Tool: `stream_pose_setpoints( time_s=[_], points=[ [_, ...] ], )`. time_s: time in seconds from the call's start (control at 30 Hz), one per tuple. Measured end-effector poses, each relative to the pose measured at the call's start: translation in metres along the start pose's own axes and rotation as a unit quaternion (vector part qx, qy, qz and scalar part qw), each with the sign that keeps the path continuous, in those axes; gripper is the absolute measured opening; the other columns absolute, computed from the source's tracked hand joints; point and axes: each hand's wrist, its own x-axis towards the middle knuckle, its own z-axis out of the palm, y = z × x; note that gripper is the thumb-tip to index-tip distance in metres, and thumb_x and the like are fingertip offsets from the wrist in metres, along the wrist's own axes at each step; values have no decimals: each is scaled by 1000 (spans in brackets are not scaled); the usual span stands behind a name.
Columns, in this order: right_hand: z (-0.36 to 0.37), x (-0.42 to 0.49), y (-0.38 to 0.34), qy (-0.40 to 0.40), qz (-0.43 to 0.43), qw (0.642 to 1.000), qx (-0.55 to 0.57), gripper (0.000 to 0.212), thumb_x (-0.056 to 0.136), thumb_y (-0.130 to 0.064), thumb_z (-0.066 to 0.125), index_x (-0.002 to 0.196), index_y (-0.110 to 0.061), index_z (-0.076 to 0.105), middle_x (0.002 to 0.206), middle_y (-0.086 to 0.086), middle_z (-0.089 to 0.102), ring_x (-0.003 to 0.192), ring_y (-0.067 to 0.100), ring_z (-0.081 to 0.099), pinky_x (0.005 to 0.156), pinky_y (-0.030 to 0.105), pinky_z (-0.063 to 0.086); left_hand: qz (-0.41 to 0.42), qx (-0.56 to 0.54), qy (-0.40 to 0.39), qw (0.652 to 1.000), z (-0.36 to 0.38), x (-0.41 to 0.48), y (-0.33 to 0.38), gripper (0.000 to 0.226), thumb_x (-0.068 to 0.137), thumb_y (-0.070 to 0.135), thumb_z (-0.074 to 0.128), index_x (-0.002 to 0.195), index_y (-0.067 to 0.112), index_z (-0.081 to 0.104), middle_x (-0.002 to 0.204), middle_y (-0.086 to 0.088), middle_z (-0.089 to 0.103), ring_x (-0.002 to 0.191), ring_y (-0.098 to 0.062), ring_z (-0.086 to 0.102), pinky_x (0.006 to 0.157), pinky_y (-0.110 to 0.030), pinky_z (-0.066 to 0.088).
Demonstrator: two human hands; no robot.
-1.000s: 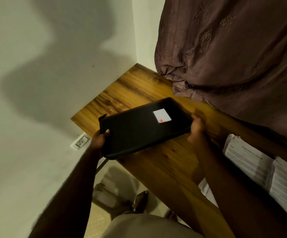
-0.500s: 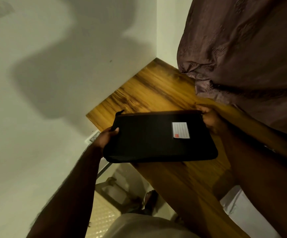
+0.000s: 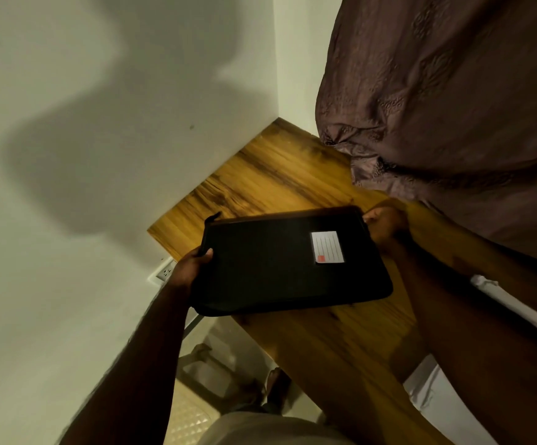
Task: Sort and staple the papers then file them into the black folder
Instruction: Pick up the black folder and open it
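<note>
The left hand (image 3: 193, 264) and the right hand (image 3: 385, 229) are each keeping a grip on one end of the black folder (image 3: 286, 271), holding it shut over the tabletop (image 3: 276, 184), while the papers (image 3: 488, 284) are lying nearby, probably not filed yet.

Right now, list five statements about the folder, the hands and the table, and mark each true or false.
1. The left hand and the right hand grip opposite ends of the black folder. True.
2. The folder lies open, showing papers inside. False: it is closed.
3. A white label with a red mark sits on the folder. True.
4. The label is nearer the left hand. False: it is nearer the right hand.
5. Brownish cloth hangs beside the wooden table. True.
</note>
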Motion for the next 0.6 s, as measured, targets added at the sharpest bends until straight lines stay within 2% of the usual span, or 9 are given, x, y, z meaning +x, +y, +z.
stream_pose_setpoints(
  time_s=[0.07, 0.1, 0.17, 0.27, 0.4, 0.5, 0.6],
  points=[
    [-1, -3, 2, 22, -17, 1000, 8, 23, 95, 4, 55, 110, 18, 64, 117, 36, 63, 105, 33, 61, 69, 21, 40, 13, -3, 18, 1000, 5, 4, -3, 32, 103, 26, 52, 131, 14, 60, 120, -7, 70, 107, -27, 68, 75, -30, 56],
    [-3, -6, 4, 48, -31, 998, 4, 18, 93, 8, 55, 104, 17, 67, 112, 33, 66, 102, 35, 63, 73, 23, 43, 15, -12, 26, 999, 7, 7, -7, 34, 102, 28, 54, 133, 15, 60, 122, -9, 70, 109, -29, 68, 81, -36, 57],
    [-10, -15, 4, 81, -50, 995, -14, 14, 90, 5, 59, 94, 6, 73, 101, 19, 72, 95, 31, 65, 81, 28, 47, 3, -38, 50, 998, 14, 9, -10, 38, 100, 30, 57, 136, 18, 58, 126, -10, 68, 111, -32, 67, 90, -46, 57],
    [-23, -30, 8, 85, -69, 993, -38, 15, 90, 0, 61, 90, -3, 76, 96, 10, 73, 90, 24, 65, 79, 24, 44, -10, -67, 88, 994, 25, 9, -14, 39, 100, 28, 57, 138, 19, 57, 125, -10, 68, 111, -33, 67, 84, -44, 58],
    [-31, -54, 24, 142, -54, 988, -22, 18, 92, -1, 56, 89, -10, 72, 97, 10, 71, 89, 23, 59, 84, 32, 50, -5, -112, 123, 986, 45, 3, -14, 39, 102, 23, 54, 141, 21, 53, 126, -10, 66, 107, -32, 67, 75, -41, 60],
    [-22, -80, 31, 174, -50, 983, -10, 17, 92, -1, 56, 97, -5, 72, 100, 12, 71, 94, 25, 62, 79, 26, 40, -4, -148, 140, 979, 65, -9, -14, 40, 103, 20, 52, 143, 25, 49, 124, -7, 65, 104, -28, 68, 65, -36, 61],
    [-9, -98, 30, 220, -12, 975, 36, 18, 94, -5, 59, 107, -3, 71, 109, 15, 71, 105, 31, 65, 82, 27, 41, -2, -165, 147, 975, 86, -19, -18, 47, 103, 21, 52, 149, 28, 43, 131, -6, 61, 109, -28, 66, 71, -39, 61]
  ],
)
